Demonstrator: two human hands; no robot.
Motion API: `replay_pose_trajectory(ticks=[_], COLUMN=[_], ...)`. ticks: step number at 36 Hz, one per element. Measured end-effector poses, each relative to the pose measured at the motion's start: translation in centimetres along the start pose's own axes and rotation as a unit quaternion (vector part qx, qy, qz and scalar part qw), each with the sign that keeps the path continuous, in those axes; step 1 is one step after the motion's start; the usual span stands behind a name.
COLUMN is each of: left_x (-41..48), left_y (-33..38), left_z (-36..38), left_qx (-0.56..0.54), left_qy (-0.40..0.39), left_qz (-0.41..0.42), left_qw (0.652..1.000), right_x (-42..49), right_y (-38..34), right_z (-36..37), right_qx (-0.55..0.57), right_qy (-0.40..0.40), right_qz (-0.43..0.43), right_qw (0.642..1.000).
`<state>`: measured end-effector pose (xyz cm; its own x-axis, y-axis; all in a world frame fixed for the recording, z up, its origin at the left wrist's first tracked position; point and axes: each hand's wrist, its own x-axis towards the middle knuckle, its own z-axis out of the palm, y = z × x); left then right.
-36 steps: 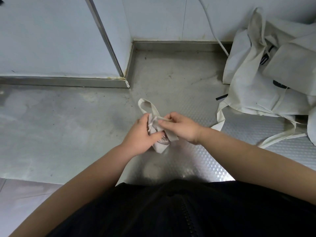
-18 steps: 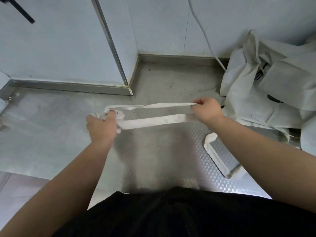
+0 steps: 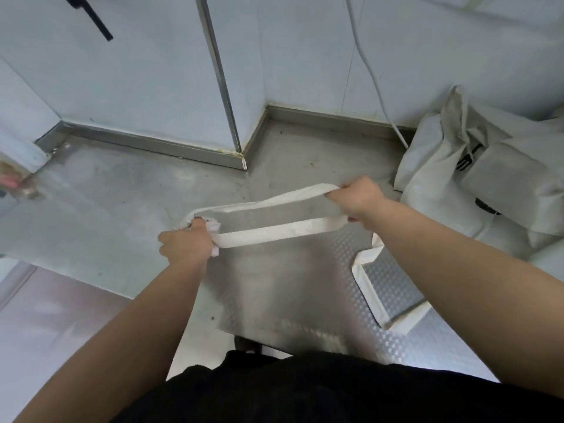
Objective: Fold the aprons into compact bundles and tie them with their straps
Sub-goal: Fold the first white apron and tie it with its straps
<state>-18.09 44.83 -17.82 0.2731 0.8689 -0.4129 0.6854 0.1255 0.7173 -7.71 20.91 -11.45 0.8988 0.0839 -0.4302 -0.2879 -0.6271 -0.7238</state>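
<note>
My left hand (image 3: 186, 242) grips a small bunched white apron bundle (image 3: 213, 227), most of it hidden inside the fist. From the bundle a white strap loop (image 3: 274, 232) runs to the right in two bands, an upper and a lower one. My right hand (image 3: 357, 198) is closed around the far end of that loop and holds it stretched above the metal table (image 3: 122, 215). A pile of unfolded white aprons (image 3: 488, 184) lies at the right, against the wall.
A loose white strap (image 3: 370, 291) from the pile lies in a loop on the table's patterned front part. A white cable (image 3: 369, 71) hangs down the wall behind the pile. A wall corner with a metal trim (image 3: 222, 87) juts onto the table at the back.
One second ago both hands were together at the bundle. They have pulled apart, left hand leftward and right hand rightward, drawing the strap loop out long; since half a second ago the upper band has slackened a little.
</note>
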Motion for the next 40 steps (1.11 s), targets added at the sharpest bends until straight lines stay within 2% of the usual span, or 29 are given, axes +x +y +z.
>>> replay_pose_trajectory(ticks=[2,5,9,13,16,18,20,21,23,25,29,34,36,40], left_x=[-0.1,-0.6,-0.7,-0.1,1.2,2.0,2.9,3.4,4.3,5.9,9.2,13.6,15.2,18.0], left_y=[-0.3,-0.5,-0.2,0.6,1.1,1.5,1.8,1.9,2.1,2.4,3.0,3.0,2.8,2.4], left_z=[-0.3,-0.7,-1.2,-2.2,-3.1,-3.8,-4.6,-5.1,-6.0,-7.3,-8.8,-10.9,-11.6,-13.0], left_qx=[-0.017,-0.022,-0.039,-0.049,-0.068,-0.08,-0.083,-0.085,-0.071,-0.048,-0.08,-0.125,-0.119,-0.053], left_qy=[-0.002,-0.014,-0.022,0.002,0.016,0.017,0.022,0.02,0.012,0.004,-0.022,-0.121,-0.165,-0.24], left_qz=[0.016,0.046,0.063,0.079,0.077,0.076,0.08,0.089,0.11,0.126,0.083,0.014,-0.016,-0.055], left_qw=[1.0,0.999,0.997,0.996,0.995,0.994,0.993,0.992,0.991,0.991,0.993,0.985,0.979,0.968], right_x=[-0.5,-0.6,-1.2,-1.9,-2.0,-1.6,-1.3,-1.1,-1.0,-1.1,-1.7,-3.1,-3.9,-5.5], right_y=[-0.6,-0.2,0.1,-0.8,-1.7,-2.3,-3.1,-3.5,-4.3,-5.9,-9.7,-15.9,-18.8,-23.5], right_z=[0.7,1.6,2.0,1.8,2.1,2.7,3.3,3.6,4.1,5.8,9.6,15.2,16.9,19.2], right_qx=[0.115,0.121,0.055,0.109,0.111,-0.013,-0.149,-0.165,-0.126,-0.055,0.129,0.259,0.25,0.137], right_qy=[-0.092,-0.195,-0.24,-0.291,-0.257,-0.162,-0.039,0.023,0.118,0.155,0.144,0.037,0.008,-0.047], right_qz=[0.011,-0.006,-0.022,-0.01,-0.032,-0.081,-0.106,-0.095,-0.048,0.002,0.056,-0.04,-0.09,-0.145], right_qw=[0.989,0.973,0.969,0.951,0.959,0.983,0.982,0.982,0.984,0.986,0.979,0.964,0.964,0.979])
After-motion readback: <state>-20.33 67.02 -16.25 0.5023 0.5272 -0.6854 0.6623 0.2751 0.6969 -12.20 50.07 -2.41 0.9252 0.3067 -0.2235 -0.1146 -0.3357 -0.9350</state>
